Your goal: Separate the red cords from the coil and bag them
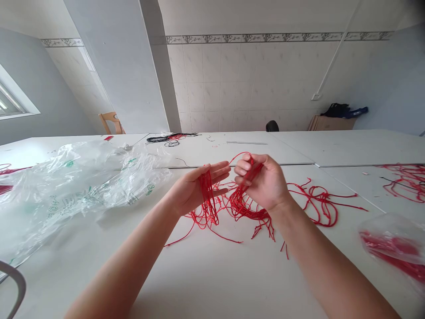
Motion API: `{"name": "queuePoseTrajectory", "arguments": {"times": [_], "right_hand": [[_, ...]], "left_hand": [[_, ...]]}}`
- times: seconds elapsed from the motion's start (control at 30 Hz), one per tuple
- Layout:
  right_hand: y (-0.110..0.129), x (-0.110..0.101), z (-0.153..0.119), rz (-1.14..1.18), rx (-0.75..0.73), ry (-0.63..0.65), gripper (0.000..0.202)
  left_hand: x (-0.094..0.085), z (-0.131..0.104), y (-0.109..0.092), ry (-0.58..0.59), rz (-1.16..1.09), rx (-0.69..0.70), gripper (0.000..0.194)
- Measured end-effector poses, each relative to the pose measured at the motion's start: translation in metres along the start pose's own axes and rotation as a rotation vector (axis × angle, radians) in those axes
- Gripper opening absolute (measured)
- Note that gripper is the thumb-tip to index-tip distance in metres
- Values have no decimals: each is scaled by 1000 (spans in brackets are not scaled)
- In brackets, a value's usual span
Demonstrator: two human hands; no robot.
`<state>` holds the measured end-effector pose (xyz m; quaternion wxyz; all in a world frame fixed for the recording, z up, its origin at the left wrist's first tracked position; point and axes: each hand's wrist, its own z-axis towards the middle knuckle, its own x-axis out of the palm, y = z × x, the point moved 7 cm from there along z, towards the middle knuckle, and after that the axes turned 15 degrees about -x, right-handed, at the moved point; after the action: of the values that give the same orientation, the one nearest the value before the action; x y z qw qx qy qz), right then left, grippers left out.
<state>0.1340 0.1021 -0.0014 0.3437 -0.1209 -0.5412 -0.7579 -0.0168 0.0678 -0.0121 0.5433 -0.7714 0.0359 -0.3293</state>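
Note:
A hank of red cords (pixel 208 199) hangs over my left hand (pixel 189 188), pinned under the thumb while the fingers stretch out flat to the right. My right hand (pixel 264 181) is closed round a second bunch of red cords (pixel 254 170), its fingers curled. One thin red strand arcs between the two hands. Below them, a tangled heap of red cords (pixel 247 208) lies on the white table, partly hidden by the hands. Knotted ends spread toward me. Behind my right wrist lies another loose red cord bundle (pixel 323 206).
Crumpled clear plastic bags (pixel 99 177) cover the left of the white table (pixel 212 283). At the back lie black cords (pixel 166 138) and a thin metal strip (pixel 247 142). On the right are more red cords (pixel 407 184) and a clear bag of red cord (pixel 395 248).

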Motion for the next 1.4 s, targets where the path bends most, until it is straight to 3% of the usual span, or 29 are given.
{"name": "queuePoseTrajectory", "arguments": {"times": [0.17,0.33,0.5,0.6,0.77,0.87,0.93,1.23,1.4], "right_hand": [[26,-18,7,80,-156,-111,18],[57,-27,7,-42,-293,-72,17],[80,-30,9,41,-318,2,13],[67,-24,9,-13,-226,37,11],[5,6,-8,-407,-10,221,19],[-22,22,-19,-636,2,346,16],[-30,27,-22,-664,5,374,14],[-22,17,-19,-556,35,295,16],[-10,10,-8,-134,24,146,22]], "left_hand": [[-5,0,-1,-14,-40,-11,37],[-11,-1,-7,-45,-70,14,37],[-22,-7,-19,-123,-150,85,36],[-23,-9,-21,-158,-169,91,38],[-11,-2,-9,-92,-95,9,39],[-7,1,-2,-56,-48,-7,40],[-8,2,0,-64,-24,-14,41],[-3,3,1,-49,12,-14,40],[-3,2,-1,-9,21,-3,42]]}}
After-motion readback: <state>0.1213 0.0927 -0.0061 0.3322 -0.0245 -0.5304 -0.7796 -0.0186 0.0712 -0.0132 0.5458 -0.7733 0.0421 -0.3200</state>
